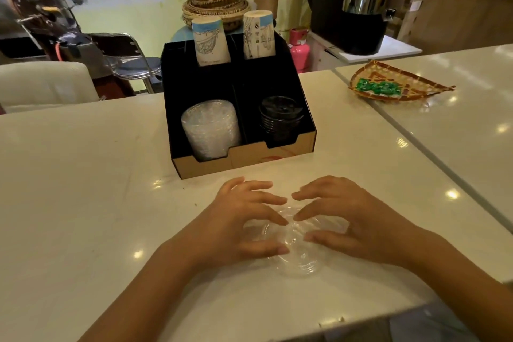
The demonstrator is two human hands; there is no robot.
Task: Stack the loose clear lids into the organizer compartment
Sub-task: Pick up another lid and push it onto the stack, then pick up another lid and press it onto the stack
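Note:
Several loose clear lids (295,255) lie overlapping on the white counter, close to me. My left hand (244,222) and my right hand (344,219) rest on them from either side, fingers spread and fingertips touching the plastic, neither one closed around a lid. Beyond the hands stands a black cardboard organizer (288,151). Its front left compartment holds a tall stack of clear lids (211,129); the front right one holds a stack of black lids (280,119).
Two sleeves of paper cups (211,41) stand in the organizer's back slots. A woven tray with green packets (394,86) sits on the adjoining counter at the right. A seam (433,164) runs between the two counters. Chairs and baskets lie behind.

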